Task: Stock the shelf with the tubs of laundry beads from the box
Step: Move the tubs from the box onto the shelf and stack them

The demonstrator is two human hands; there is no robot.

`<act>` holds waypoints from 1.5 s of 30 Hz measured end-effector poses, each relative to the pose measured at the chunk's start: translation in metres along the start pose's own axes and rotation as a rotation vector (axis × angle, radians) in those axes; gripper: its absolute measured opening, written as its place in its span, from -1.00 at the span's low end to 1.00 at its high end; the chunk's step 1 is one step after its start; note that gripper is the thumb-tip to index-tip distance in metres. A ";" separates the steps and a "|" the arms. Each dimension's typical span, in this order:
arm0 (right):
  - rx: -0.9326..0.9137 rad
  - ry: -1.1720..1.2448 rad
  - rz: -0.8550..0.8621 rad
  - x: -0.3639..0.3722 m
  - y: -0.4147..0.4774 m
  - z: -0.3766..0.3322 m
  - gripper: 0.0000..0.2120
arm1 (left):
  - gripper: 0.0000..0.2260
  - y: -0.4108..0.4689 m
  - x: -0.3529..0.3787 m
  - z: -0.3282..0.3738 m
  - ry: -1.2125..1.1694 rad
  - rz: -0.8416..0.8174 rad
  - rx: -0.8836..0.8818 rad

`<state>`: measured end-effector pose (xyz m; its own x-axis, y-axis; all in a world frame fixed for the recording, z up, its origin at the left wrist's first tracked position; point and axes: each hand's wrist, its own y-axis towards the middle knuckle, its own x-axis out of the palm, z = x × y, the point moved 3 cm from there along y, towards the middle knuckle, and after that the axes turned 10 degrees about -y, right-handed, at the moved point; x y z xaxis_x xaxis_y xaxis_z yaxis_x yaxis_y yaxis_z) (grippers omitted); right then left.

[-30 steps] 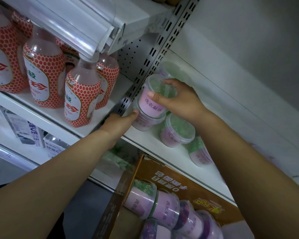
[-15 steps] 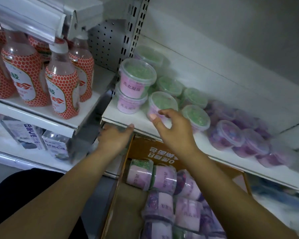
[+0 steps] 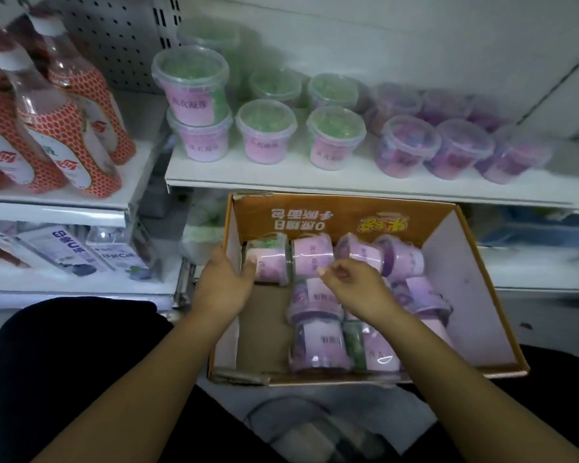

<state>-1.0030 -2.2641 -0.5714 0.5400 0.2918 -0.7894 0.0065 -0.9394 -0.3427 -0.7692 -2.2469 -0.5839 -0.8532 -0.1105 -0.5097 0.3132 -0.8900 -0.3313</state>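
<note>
White shelf [image 3: 281, 177] at 12 o'clock carries upright tubs [image 3: 266, 130]; box [image 3: 331, 215] below holds more, lying on their sides. Left hand [image 3: 226, 285] straddles the box's 9 o'clock wall, thumb touching a green-bead tub [image 3: 268, 262], grasp unclear. Right hand [image 3: 358, 289] hovers, fingers slack, holding nothing

Cut off by the left edge: red-netted bottles [image 3: 64, 128]. Smeared by blur: back-row green tubs [image 3: 211, 38] and far-right purple tubs [image 3: 512, 155] on the shelf [image 3: 315, 178]. Hidden past the box [image 3: 465, 262] wall: fingertips of the left hand [image 3: 224, 285], grip impossible to tell. Too blurred to name: pale thing [image 3: 301, 426] near the bottom edge.
</note>
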 end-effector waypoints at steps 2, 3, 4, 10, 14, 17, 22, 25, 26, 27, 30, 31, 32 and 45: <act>0.062 0.010 -0.019 0.006 -0.012 0.018 -0.72 | -0.53 -0.014 0.000 -0.003 0.045 0.017 0.008; 0.091 0.019 -0.036 0.009 -0.018 0.025 -0.70 | -0.53 -0.020 0.000 -0.006 0.060 0.030 0.011; 0.111 0.023 -0.065 0.011 -0.025 0.031 -0.66 | -0.51 -0.027 0.000 -0.008 0.070 0.043 0.017; -0.035 -0.125 -0.171 0.027 -0.052 0.053 -0.39 | -0.42 -0.068 0.003 -0.026 0.106 0.104 0.017; -0.051 -0.144 -0.208 0.027 -0.052 0.057 -0.27 | -0.39 -0.093 0.007 -0.034 0.168 0.159 0.023; -0.122 -0.246 -0.266 0.026 -0.049 0.056 -0.16 | -0.38 -0.098 0.009 -0.042 0.200 0.193 -0.005; -0.144 -0.310 -0.340 0.033 -0.045 0.063 0.02 | -0.37 -0.094 0.009 -0.044 0.215 0.223 0.003; -0.167 -0.377 -0.336 0.038 -0.043 0.062 0.03 | -0.38 -0.096 0.010 -0.044 0.230 0.236 0.008; -0.177 -0.401 -0.325 0.039 -0.043 0.060 0.02 | -0.39 -0.096 0.010 -0.044 0.230 0.240 0.004; -0.187 -0.424 -0.315 0.039 -0.042 0.059 0.01 | -0.40 -0.096 0.010 -0.044 0.227 0.244 0.002; -0.220 -0.481 -0.280 0.036 -0.041 0.055 -0.04 | -0.43 -0.094 0.011 -0.042 0.213 0.248 0.014; -0.235 -0.491 -0.263 0.035 -0.040 0.054 -0.05 | -0.44 -0.094 0.011 -0.041 0.206 0.248 0.018; -0.247 -0.494 -0.247 0.034 -0.040 0.053 -0.06 | -0.45 -0.093 0.011 -0.039 0.200 0.247 0.019; -0.218 -0.258 -0.184 0.024 -0.048 0.055 -0.09 | -0.51 -0.092 0.011 -0.044 0.203 0.250 0.005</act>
<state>-1.0370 -2.2023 -0.6017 0.2833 0.4687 -0.8367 0.2776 -0.8751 -0.3963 -0.7889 -2.1465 -0.5940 -0.6495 -0.2357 -0.7229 0.4998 -0.8488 -0.1723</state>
